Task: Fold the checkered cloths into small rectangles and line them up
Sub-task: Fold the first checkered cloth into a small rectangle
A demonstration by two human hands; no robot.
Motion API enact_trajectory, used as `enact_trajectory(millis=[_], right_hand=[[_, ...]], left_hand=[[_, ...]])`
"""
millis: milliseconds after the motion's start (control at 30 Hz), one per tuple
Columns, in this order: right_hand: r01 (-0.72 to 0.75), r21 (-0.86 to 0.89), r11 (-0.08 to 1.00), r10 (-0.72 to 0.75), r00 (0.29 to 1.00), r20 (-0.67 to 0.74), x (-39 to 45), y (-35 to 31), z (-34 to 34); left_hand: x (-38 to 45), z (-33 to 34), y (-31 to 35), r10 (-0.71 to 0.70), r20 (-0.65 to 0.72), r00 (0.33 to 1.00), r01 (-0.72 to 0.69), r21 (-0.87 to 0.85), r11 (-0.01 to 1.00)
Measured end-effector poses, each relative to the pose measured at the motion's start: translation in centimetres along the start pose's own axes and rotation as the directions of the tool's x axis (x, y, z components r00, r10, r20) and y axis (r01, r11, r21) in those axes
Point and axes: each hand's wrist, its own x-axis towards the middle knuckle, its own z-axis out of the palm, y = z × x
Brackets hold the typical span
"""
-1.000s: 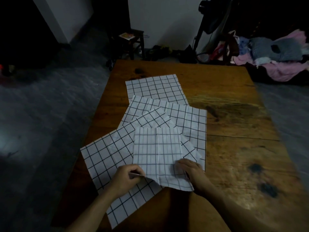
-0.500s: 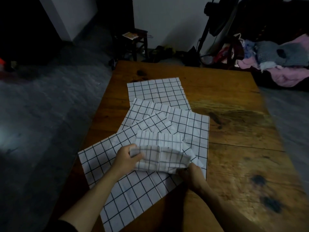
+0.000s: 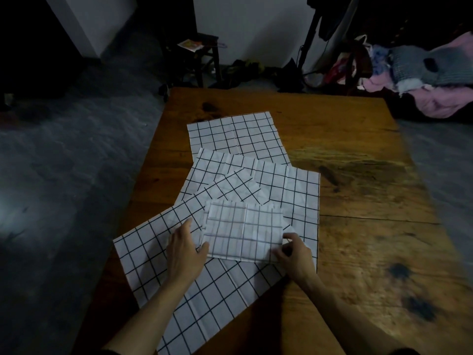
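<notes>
Checkered cloths (image 3: pixel 256 175): several unfolded sheets fanned in an overlapping pile on the wooden table (image 3: pixel 358 155), biggest one angled at the near-left edge. On top of them sits the folded cloth (image 3: pixel 244 230), long axis left-right, lying between both hands. Left hand (image 3: pixel 185 248) flat, fingers straight, thumb touching the cloth's left edge (not gripping). Right hand (image 3: pixel 293 249) pinches the near-right corner. Likely next: another halving fold along the short axis; right hand is better placed to carry it.

Folded checkered cloth (image 3: pixel 244 230) lies flat atop three overlapping spread cloths (image 3: pixel 238 139) — all white, black-gridded.
</notes>
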Motion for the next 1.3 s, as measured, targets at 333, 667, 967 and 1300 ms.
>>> enact_trajectory(millis=[333, 667, 967, 1300], right_hand=[[0.017, -0.019, 1.000, -0.017, 0.999, -0.037, 0.4, -0.6, -0.1], [0.470, -0.484, 0.738, -0.473, 0.872, 0.125, -0.3, -2.5, 3.3], [0.406, -0.611, 0.679, -0.267, 0.913, 0.310, -0.1, -0.2, 5.1], [0.305, -0.672, 0.675, -0.186, 0.952, 0.245, -0.6, 2.5, 1.7]], left_hand=[[-2.1, 1.9, 0.9, 0.347, 0.136, 0.928, -0.372, 0.288, 0.882], [-3.2, 3.4, 4.5, 0.423, 0.447, 0.788, -0.603, 0.425, 0.675], [-4.4, 5.3, 0.7, 0.343, 0.556, 0.757, -0.631, 0.488, 0.602], [-5.4, 1.1, -4.8, 0.279, 0.469, 0.838, -0.535, 0.610, 0.585]])
